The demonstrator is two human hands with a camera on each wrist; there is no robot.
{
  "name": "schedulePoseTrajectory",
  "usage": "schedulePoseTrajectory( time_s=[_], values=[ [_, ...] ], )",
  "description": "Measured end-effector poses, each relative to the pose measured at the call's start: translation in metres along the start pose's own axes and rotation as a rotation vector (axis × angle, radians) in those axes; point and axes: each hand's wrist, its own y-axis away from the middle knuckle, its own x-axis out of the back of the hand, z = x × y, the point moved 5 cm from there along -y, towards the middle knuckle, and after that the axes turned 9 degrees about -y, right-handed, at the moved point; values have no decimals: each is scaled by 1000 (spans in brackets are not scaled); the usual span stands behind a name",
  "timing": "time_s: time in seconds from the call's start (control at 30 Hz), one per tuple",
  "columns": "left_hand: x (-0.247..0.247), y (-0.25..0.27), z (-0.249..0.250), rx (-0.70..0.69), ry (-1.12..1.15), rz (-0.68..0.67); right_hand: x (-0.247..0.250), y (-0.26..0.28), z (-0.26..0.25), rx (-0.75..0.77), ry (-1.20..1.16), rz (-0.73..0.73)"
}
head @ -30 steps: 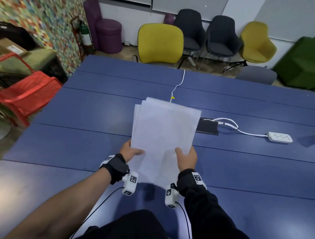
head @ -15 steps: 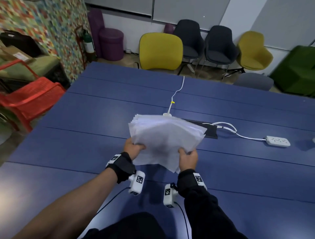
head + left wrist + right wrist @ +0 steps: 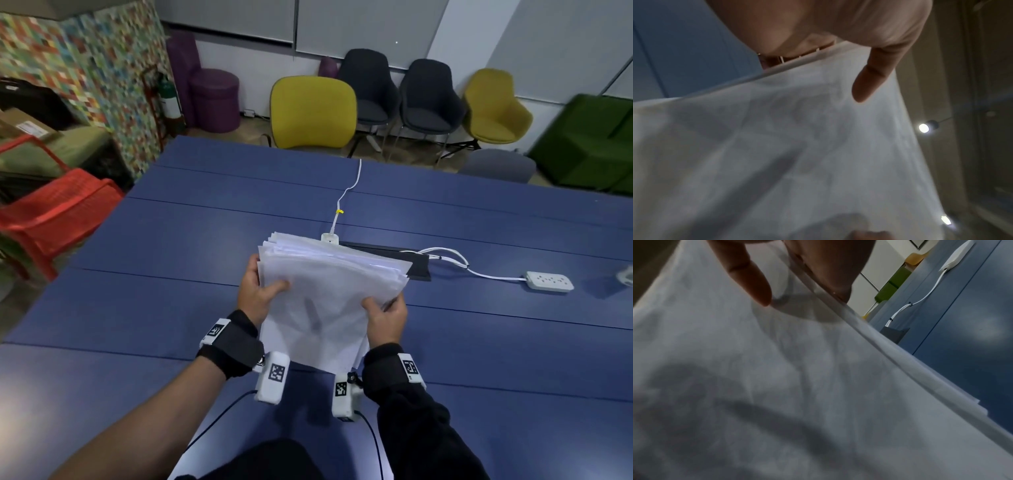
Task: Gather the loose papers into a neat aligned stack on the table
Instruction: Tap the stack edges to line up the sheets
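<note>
1. A second ago the paper stack [image 3: 329, 291] stood nearly upright; now it has tipped toward flat, above the tabletop [image 3: 171, 246], so laying it down seems near.
2. Left hand [image 3: 255, 294] and right hand [image 3: 385, 315] pinch its side edges, thumbs on top, fingers [image 3: 869, 81] underneath.
3. Far edges beyond the fingers fan unevenly.
4. No containers show.
</note>
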Motion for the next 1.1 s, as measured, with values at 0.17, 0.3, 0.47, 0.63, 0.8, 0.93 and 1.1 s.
schedulePoseTrajectory(
  time_s=[0.17, 0.3, 0.47, 0.63, 0.8, 0.93, 1.1],
  values=[
    [-7, -1, 36, -126, 33, 177, 1, 2, 4, 24, -24, 11],
    [-15, -3, 38, -45, 2, 363, 0, 8, 3, 55, -19, -2],
    [-6, -8, 32, -13, -18, 460, -1, 14, 3, 47, -57, -23],
    [1, -7, 24, -34, -43, 454, -6, 16, 5, 34, -27, -31],
    [-7, -6, 32, -100, -82, 388, -11, 13, 1, 31, -31, -49],
    [-2, -14, 23, -119, 58, 88, -4, 8, 0, -8, -26, -51],
    [2, -9, -32, 149, -344, -148, -5, 6, -6, -28, -27, -54]
  ],
)
